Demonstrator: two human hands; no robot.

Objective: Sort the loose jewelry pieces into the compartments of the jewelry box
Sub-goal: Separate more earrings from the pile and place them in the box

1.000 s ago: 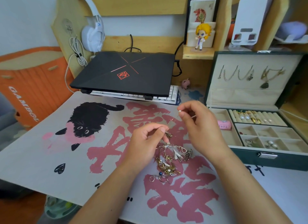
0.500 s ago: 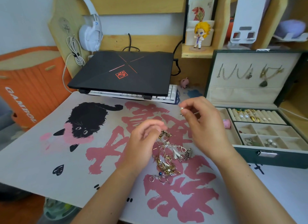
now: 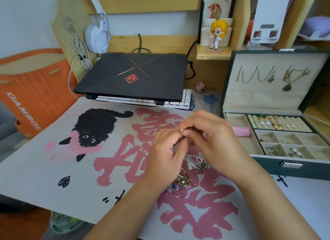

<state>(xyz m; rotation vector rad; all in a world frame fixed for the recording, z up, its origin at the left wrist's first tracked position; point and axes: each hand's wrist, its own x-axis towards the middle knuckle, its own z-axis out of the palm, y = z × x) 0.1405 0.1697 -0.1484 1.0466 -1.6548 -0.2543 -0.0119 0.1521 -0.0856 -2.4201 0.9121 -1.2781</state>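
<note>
On the cat-print mat (image 3: 53,168) covering the desk, beside the open jewelry box (image 3: 292,170), the left hand (image 3: 165,161) has risen to meet the right hand (image 3: 212,141), both hands' fingers now pinching one small piece (image 3: 181,131) above the jewelry pile (image 3: 189,173).

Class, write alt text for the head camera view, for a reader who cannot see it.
Two hands, left hand and right hand, meet over a jewelry pile on a desk mat, pinching a small piece. An open jewelry box sits to the right.
</note>
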